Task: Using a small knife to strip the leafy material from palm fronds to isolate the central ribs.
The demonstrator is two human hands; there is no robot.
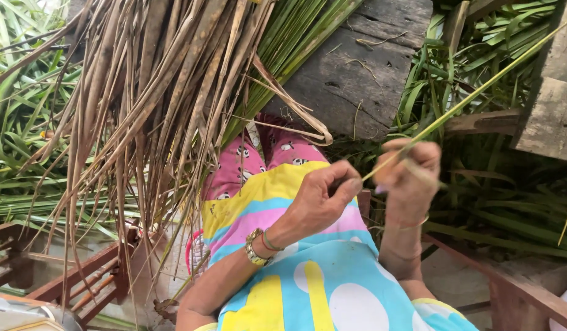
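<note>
Right, I read the step in hand as working one long thin green-yellow reed stalk (467, 98) between both hands, so notes on doing it well. Left hand (323, 199) is curled, thumb and forefinger pinched together at the stalk's near end; I judge it is gripping the tip, though the contact itself is small in the head view. Right hand (409, 178) is clenched around the same stalk a little further along, with a thin strand trailing down from that fist. The stalk runs from the two hands up and to the right, across the green leaves, out toward the top right corner of the frame. Hands sit just beside each other over the lap, above the bright cloth with yellow, blue and pink bands and white dots (314, 270). My advice: keep the pinch tight at the tip and the right fist snug, pull along the stalk's line rather than across it, since a sideways tug looks likely to snap or kink it. Keep the free length clear of the big bundle of dry brown and green reeds (154, 104) hanging at left, which could snag it. Weathered grey wooden plank (357, 67) lies beyond the knees, another wooden block (550, 116) at right. Gold-coloured bracelet watch (254, 246) is on the left wrist, clear of the work.
</note>
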